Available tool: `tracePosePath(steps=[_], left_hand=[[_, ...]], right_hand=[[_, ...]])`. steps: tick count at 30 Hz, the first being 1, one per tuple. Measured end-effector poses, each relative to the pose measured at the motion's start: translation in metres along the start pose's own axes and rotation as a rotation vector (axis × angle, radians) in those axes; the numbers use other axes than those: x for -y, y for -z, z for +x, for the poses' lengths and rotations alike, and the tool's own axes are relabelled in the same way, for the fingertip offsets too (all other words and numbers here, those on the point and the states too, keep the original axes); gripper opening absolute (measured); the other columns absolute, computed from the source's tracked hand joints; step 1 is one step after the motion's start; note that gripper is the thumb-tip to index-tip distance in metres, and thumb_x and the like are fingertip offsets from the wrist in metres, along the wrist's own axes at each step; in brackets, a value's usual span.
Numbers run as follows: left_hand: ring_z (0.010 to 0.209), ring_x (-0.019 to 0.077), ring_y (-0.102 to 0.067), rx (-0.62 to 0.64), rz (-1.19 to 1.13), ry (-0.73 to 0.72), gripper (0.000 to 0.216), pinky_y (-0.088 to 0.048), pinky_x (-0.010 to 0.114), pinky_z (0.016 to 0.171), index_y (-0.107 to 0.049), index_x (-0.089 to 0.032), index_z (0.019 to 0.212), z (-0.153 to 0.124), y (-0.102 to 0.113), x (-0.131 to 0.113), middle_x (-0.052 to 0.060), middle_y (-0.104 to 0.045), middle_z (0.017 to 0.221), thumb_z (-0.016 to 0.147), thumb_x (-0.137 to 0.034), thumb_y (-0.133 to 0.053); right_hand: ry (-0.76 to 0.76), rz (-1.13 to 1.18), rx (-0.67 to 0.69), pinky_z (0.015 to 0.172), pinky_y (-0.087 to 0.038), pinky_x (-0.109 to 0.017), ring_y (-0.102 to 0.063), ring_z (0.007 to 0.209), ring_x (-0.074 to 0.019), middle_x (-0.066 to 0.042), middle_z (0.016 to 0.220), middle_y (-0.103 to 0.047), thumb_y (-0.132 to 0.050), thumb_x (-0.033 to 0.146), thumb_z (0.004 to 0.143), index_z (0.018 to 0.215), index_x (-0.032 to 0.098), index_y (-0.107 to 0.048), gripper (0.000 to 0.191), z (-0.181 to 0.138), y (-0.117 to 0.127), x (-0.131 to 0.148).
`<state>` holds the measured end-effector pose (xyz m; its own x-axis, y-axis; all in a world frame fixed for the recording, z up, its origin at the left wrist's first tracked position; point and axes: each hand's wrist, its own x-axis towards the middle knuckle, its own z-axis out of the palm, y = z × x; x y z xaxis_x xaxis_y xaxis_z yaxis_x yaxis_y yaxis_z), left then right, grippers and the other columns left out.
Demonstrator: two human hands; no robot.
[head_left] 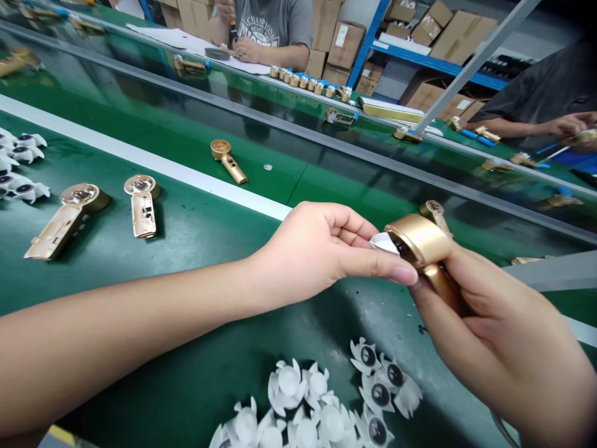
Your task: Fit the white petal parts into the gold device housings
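My right hand (508,330) is closed round a gold handheld fan housing (422,239), its round head turned toward my left. At the mouth of that head, my left hand (321,249) pinches a white fan blade wheel (384,243), mostly hidden by my fingers and the housing. My left thumb touches the rim near my right thumb. Below my hands lies a pile of loose white fan blade wheels (285,386), some with a dark ring showing at the hub. Two opened gold fan housings (142,208) rest to the left.
A white stripe (140,158) crosses the green table. Beyond it lies a gold housing part (228,160). More blade wheels (21,149) sit at the left edge. A metal post (480,62) slants at the right. Two people work across the line, near boxes (345,43).
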<state>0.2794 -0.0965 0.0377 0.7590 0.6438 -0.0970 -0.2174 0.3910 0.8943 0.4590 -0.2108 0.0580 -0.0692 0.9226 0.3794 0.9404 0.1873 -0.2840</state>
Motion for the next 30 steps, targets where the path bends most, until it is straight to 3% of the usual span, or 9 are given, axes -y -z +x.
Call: tracePosePath(steps=[5,9,14,20,23,25,27,28,30], left_hand=[[0.070,0.0109,-0.066,-0.023,0.023,0.035,0.031,-0.053,0.024,0.069,-0.074,-0.015,0.080,0.001,0.003,0.000,0.002,-0.074,0.078,0.059,-0.027,-0.094],[0.066,0.0083,-0.061,-0.060,0.039,0.052,0.028,-0.049,0.023,0.067,-0.074,-0.015,0.080,0.003,0.006,0.004,0.000,-0.071,0.074,0.063,-0.029,-0.092],[0.072,0.0096,-0.063,-0.048,-0.007,0.081,0.031,-0.049,0.024,0.072,-0.073,-0.014,0.084,0.002,0.008,0.006,0.001,-0.072,0.079,0.063,-0.025,-0.092],[0.067,0.0089,-0.060,-0.044,0.012,0.106,0.029,-0.047,0.025,0.071,-0.071,-0.015,0.078,0.001,0.005,0.006,-0.001,-0.069,0.073,0.065,-0.031,-0.091],[0.073,0.0110,-0.064,-0.058,0.036,0.126,0.044,-0.048,0.026,0.074,-0.068,-0.015,0.099,0.005,0.008,0.003,0.002,-0.072,0.082,0.068,-0.038,-0.090],[0.074,0.0137,-0.065,-0.059,0.193,0.129,0.066,-0.048,0.028,0.073,-0.059,-0.017,0.120,0.006,0.012,-0.008,0.004,-0.073,0.087,0.068,-0.043,-0.089],[0.070,0.0151,-0.064,0.033,0.519,0.145,0.078,-0.046,0.028,0.066,-0.055,-0.019,0.126,0.002,0.015,-0.024,0.003,-0.072,0.087,0.063,-0.048,-0.090],[0.068,0.0151,-0.063,0.141,0.714,0.177,0.078,-0.044,0.027,0.063,-0.058,-0.020,0.123,-0.002,0.015,-0.032,0.002,-0.071,0.088,0.059,-0.050,-0.091],[0.066,0.0164,-0.062,0.472,1.072,0.299,0.070,-0.039,0.027,0.056,-0.067,-0.022,0.111,-0.014,0.011,-0.043,0.001,-0.071,0.088,0.052,-0.050,-0.093]], right_hand=[[0.042,-0.064,-0.050,0.058,-0.045,-0.029,-0.060,0.072,-0.0172,-0.006,0.091,-0.067,-0.052,0.027,0.097,0.115,0.020,-0.065,0.023,-0.003,-0.009,0.000],[-0.004,-0.050,-0.065,0.053,-0.043,-0.029,-0.056,0.063,-0.0165,-0.005,0.082,-0.062,-0.055,0.026,0.095,0.108,0.020,-0.064,0.017,-0.006,-0.019,0.001],[-0.074,0.019,-0.023,0.048,-0.041,-0.029,-0.053,0.057,-0.0163,-0.003,0.075,-0.058,-0.054,0.026,0.095,0.117,0.021,-0.062,0.023,-0.008,-0.024,0.004],[0.007,-0.011,0.004,0.055,-0.045,-0.032,-0.058,0.060,-0.0202,-0.005,0.073,-0.058,-0.049,0.022,0.094,0.128,0.022,-0.057,0.034,-0.011,-0.026,0.001],[-0.013,0.022,0.033,0.061,-0.050,-0.034,-0.065,0.070,-0.0232,-0.008,0.080,-0.065,-0.048,0.024,0.096,0.135,0.019,-0.054,0.040,-0.008,-0.026,-0.004],[-0.087,0.009,0.050,0.066,-0.052,-0.036,-0.068,0.079,-0.0263,-0.012,0.092,-0.070,-0.048,0.028,0.096,0.135,0.018,-0.056,0.041,0.002,-0.030,-0.016],[-0.189,-0.090,0.094,0.070,-0.053,-0.039,-0.069,0.085,-0.0302,-0.016,0.102,-0.071,-0.048,0.031,0.097,0.136,0.014,-0.056,0.044,0.019,-0.042,-0.037],[-0.232,-0.165,0.133,0.071,-0.052,-0.041,-0.069,0.087,-0.0321,-0.019,0.105,-0.071,-0.048,0.031,0.096,0.137,0.011,-0.055,0.046,0.030,-0.050,-0.049],[-0.281,-0.295,0.222,0.073,-0.052,-0.043,-0.068,0.089,-0.0348,-0.023,0.105,-0.070,-0.049,0.029,0.095,0.139,0.004,-0.053,0.051,0.051,-0.066,-0.071]])
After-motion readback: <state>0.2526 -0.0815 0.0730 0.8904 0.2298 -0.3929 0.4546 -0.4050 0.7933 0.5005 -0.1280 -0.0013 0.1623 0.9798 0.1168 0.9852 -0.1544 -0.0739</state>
